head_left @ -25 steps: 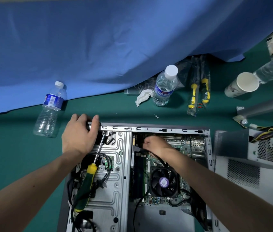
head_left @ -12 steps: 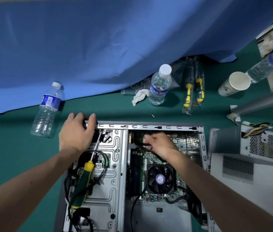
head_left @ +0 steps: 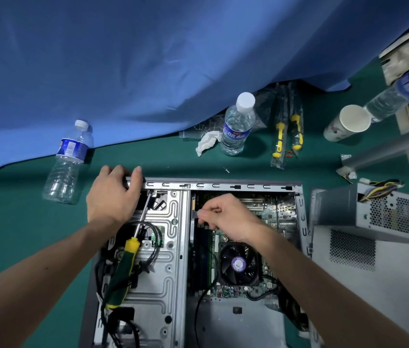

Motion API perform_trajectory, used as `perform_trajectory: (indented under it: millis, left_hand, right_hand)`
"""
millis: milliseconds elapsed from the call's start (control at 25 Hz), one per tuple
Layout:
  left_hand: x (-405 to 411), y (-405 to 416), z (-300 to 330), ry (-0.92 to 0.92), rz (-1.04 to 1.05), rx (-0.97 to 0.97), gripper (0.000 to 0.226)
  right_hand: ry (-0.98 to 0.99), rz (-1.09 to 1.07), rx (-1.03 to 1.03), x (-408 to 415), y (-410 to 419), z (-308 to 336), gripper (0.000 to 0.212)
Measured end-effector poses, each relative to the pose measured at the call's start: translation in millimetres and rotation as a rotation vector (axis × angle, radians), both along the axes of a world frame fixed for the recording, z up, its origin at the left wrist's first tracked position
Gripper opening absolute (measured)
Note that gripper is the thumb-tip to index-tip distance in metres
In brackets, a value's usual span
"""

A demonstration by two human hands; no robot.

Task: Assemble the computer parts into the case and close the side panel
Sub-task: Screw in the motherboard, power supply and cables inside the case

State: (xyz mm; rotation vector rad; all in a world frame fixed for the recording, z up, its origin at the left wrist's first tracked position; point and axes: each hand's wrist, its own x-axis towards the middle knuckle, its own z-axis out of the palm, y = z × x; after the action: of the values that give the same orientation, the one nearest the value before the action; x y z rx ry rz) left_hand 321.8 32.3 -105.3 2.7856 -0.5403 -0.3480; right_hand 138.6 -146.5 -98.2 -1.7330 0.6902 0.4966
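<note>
Grey case (head_left: 223,185): left hand (head_left: 113,197) grips its far rim; right hand (head_left: 226,217) pinches a black connector (head_left: 194,215) inside.

Nothing you can read here, blue labels on the water bottles at ten o'clock (head_left: 69,162), twelve o'clock (head_left: 236,125) and two o'clock (head_left: 396,94) too blurred, purple fan sticker (head_left: 239,264) illegible.
</note>
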Motion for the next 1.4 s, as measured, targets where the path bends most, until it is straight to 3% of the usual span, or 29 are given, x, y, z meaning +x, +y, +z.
perform_trajectory:
  millis: [240,360,680,880,960,1120,1280,1400]
  left_hand:
    - [-2,1,0,-0.002,-0.007,-0.005,0.055]
    - [0,0,0,-0.002,-0.012,-0.012,0.055]
    - [1,1,-3,-0.028,-0.016,-0.019,0.055]
    - [1,2,-4,-0.027,-0.013,-0.029,0.054]
    - [1,2,-5,-0.025,-0.013,-0.03,0.054]
    - [4,3,-7,-0.026,-0.017,-0.023,0.058]
    - [3,3,-4,0.004,-0.029,-0.027,0.062]
    - [4,3,4,0.145,-0.033,-0.033,0.058]
  right_hand:
    - [-0.017,-0.225,0.236,-7,-1,-15,0.026]
    - [0.058,-0.261,0.09,-4,-7,-33,0.01]
    - [0.312,-0.06,-0.279,29,-8,-64,0.012]
    - [0.301,0.018,-0.413,32,-6,-59,0.016]
    - [0.278,-0.066,-0.35,24,-7,-55,0.014]
    - [0.112,-0.343,-0.221,-8,2,-31,0.034]
    - [0.032,-0.263,-0.473,-52,27,-6,0.039]
    - [0.049,-0.106,-0.616,-86,43,10,0.049]
